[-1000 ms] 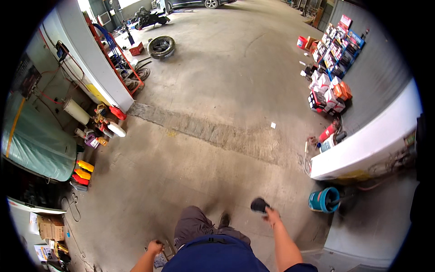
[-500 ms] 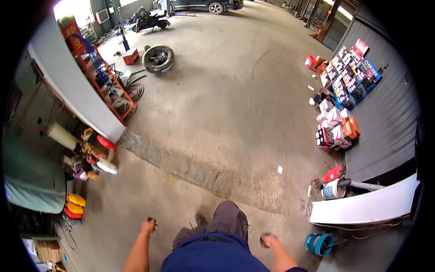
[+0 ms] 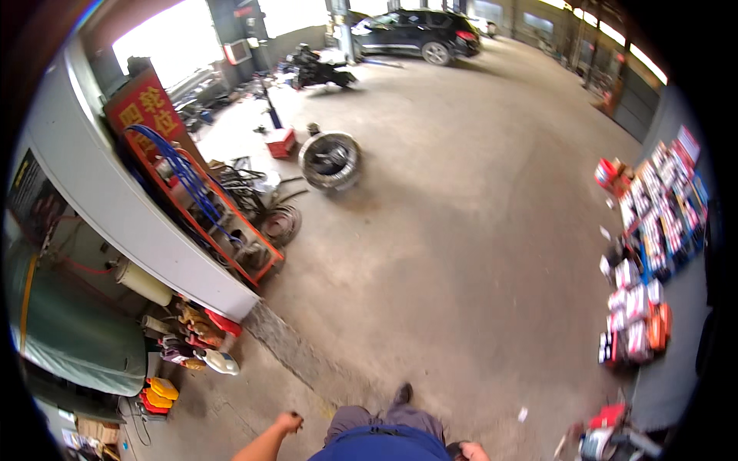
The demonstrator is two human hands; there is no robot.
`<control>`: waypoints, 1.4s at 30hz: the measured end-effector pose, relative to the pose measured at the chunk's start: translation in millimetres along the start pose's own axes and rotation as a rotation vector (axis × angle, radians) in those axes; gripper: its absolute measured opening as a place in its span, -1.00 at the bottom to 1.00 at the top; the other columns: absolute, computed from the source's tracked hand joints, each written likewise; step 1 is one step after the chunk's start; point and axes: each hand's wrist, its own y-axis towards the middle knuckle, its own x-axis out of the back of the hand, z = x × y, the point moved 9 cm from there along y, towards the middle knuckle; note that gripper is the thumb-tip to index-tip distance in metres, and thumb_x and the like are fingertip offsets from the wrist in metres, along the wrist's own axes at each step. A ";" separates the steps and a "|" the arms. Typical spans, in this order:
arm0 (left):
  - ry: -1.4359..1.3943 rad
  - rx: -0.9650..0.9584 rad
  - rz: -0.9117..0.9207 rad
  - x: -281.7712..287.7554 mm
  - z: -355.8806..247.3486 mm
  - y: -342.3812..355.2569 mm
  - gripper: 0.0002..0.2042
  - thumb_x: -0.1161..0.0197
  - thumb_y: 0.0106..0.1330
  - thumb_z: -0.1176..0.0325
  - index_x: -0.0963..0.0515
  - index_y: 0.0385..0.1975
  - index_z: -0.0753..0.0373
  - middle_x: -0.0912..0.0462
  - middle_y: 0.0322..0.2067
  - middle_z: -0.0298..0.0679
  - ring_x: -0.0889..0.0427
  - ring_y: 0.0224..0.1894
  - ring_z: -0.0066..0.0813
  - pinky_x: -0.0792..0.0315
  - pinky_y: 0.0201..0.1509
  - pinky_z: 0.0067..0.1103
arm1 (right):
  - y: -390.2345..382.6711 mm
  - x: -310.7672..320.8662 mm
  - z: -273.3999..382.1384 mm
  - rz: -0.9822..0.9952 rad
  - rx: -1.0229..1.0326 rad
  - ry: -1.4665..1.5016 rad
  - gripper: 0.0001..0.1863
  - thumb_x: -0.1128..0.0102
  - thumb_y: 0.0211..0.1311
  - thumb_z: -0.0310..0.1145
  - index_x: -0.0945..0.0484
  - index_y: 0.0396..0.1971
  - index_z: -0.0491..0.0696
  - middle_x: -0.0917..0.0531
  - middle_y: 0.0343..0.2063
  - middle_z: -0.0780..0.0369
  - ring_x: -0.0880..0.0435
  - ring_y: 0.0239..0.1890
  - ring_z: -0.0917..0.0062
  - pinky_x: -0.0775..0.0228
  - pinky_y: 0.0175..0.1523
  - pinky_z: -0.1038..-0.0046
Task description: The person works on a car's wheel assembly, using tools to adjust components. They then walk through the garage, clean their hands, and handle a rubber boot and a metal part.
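At the lower edge, my left hand (image 3: 288, 422) hangs in front of my left hip with its fingers curled in. A small dark patch shows at its fingertips, too small to name. My right hand (image 3: 472, 452) is low by my right hip, partly cut off by the picture's edge. Its fingers are closed beside something dark that I cannot make out. Neither hand touches anything around me. A dark shoe (image 3: 403, 393) shows ahead of my trousers on the concrete floor (image 3: 461, 253).
Left of me are a white pillar (image 3: 138, 207), bottles and jugs (image 3: 219, 361), and an orange-framed cart (image 3: 246, 261). Ahead lie a large tyre (image 3: 330, 161), a red box (image 3: 280, 143), a motorcycle (image 3: 319, 71) and a dark car (image 3: 415, 34). Stacked boxes (image 3: 636, 319) line the right wall.
I have stepped forward and the view has tilted up and turned left. The tyre, cart and boxes now sit farther right and lower. Both hands sit nearer the lower edge.
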 end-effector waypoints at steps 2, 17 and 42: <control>0.056 0.071 -0.015 29.7 -15.3 -12.0 -0.67 -0.21 0.37 0.20 -0.70 -0.05 0.28 -0.84 -0.38 -0.18 -0.71 -0.53 -0.46 -0.59 -0.42 -0.45 | -29.4 74.8 218.9 -0.215 0.063 0.070 -0.69 -0.21 0.39 -0.27 -0.64 -0.28 -0.28 -0.72 -0.55 0.06 -0.72 -0.60 0.29 -0.58 -0.54 0.21; -0.097 0.190 -0.063 291.2 -392.4 360.6 -0.61 -0.14 0.29 0.06 -0.79 -0.34 0.26 -0.79 -0.48 -0.12 -0.75 -0.51 -0.27 -0.64 -0.34 -0.33 | 53.6 196.1 915.1 -0.307 0.240 -0.056 -0.65 -0.33 0.41 -0.28 -0.58 -0.05 -0.29 -0.73 -0.44 0.12 -0.73 -0.53 0.38 -0.58 -0.48 0.24; -0.298 0.220 -0.154 772.6 -1196.5 843.4 -0.81 -0.25 0.33 0.46 -0.69 -0.17 0.41 -0.81 -0.41 0.03 -0.74 -0.54 -0.18 -0.60 -0.49 -0.34 | 193.0 471.3 2130.1 -0.332 0.743 0.333 -0.73 -0.26 0.51 -0.23 -0.52 -0.01 -0.09 -0.73 -0.45 0.25 -0.70 -0.55 0.58 -0.60 -0.42 0.43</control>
